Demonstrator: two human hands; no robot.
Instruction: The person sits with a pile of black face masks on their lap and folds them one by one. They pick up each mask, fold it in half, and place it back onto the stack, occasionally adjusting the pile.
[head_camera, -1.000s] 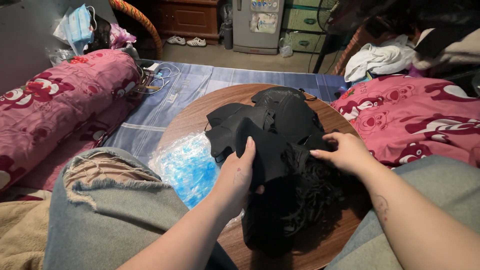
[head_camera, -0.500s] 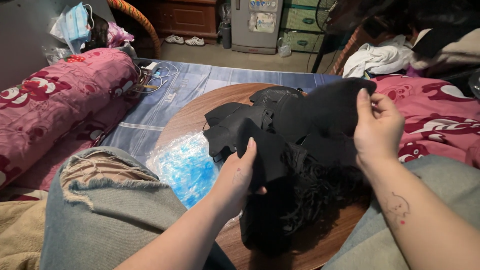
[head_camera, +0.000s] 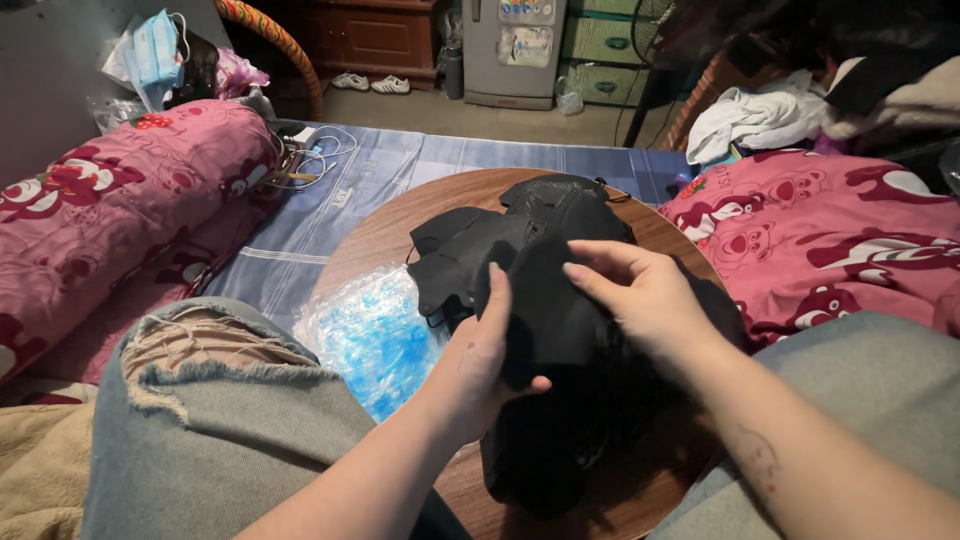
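**Two hands on a black garment over a round table**

The left hand (head_camera: 490, 345) grips the near fold of the black garment (head_camera: 545, 330) from nine o'clock; thumb on top, fingers curled under and closed on the cloth. The right hand (head_camera: 645, 295) lies on the garment from three o'clock; fingers nearly straight and a little spread, pressing the top of the fold; whether the thumb pinches any cloth cannot be told.

The garment is heaped on the round wooden table (head_camera: 370, 235), covering its centre and its six o'clock edge; a darker, lumpier part (head_camera: 470, 250) spreads toward twelve o'clock, and a thin strap shows at its far rim.

At nine o'clock of the garment, touching it, a clear plastic bag (head_camera: 365, 335) with blue contents lies on the table; part of it hangs over the edge toward the knee.

Torn grey jeans (head_camera: 210, 400) fill seven o'clock; the other leg sits at four o'clock.

A pink printed bolster (head_camera: 110, 205) lies at ten o'clock; a pink printed blanket (head_camera: 840, 235) at two o'clock; a blue checked mat (head_camera: 400, 165) runs toward twelve o'clock, with white cables (head_camera: 320, 150) at its left end.

Well apart, at twelve o'clock, stands a small grey fridge (head_camera: 515, 50); white shoes (head_camera: 370, 83) sit left of it; white cloth (head_camera: 760, 120) is piled at one o'clock.
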